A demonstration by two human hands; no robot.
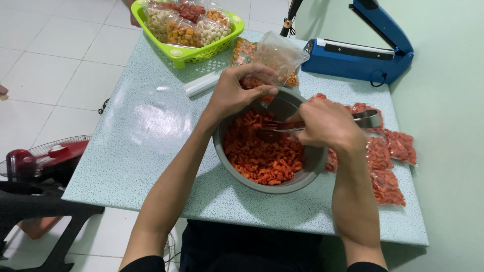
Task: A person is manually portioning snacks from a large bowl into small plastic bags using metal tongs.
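One steel bowl (237, 168), one tongs (302, 124), two hands.

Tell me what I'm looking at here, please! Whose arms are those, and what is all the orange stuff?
The picture comes from a camera worn on a person's head, looking down, so the two arms are that person's own. There is no robot, just bare hands.

The left hand holds a small clear bag open over a grey metal bowl. The bowl is full of orange snack pieces. The right hand holds metal tongs that reach into the bowl.

It all sits on a speckled pale table. To the right lie filled bags of orange snacks. At the back stands a green basket with bags of mixed snacks, and a blue machine with a lifted arm, probably for sealing bags. A red fan stands on the floor at the left.
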